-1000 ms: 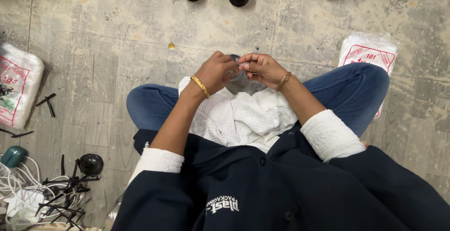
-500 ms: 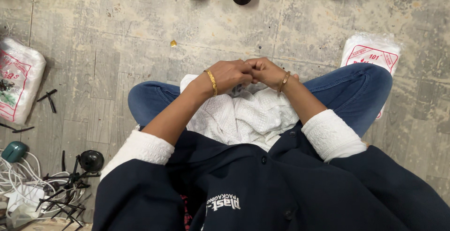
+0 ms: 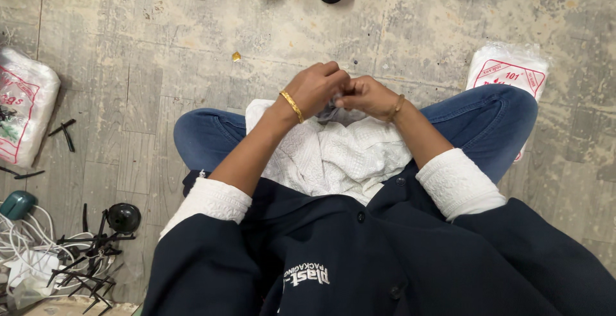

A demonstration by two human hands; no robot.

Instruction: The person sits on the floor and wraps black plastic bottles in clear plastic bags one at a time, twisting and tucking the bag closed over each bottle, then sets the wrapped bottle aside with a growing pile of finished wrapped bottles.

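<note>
Above the white cloth (image 3: 340, 155) on the lap, left hand (image 3: 316, 87) and right hand (image 3: 364, 95) meet, each grip pinched tight on a small dark piece (image 3: 332, 105), mostly hidden between them.

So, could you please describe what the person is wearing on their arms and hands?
Both hands are bare, with no gloves. The left hand has a gold bangle at the wrist; the right hand has a thinner gold-coloured bracelet. Both forearms are uncovered: white textured cuffs are pushed up toward the elbows, under the dark navy jacket sleeves.
</note>
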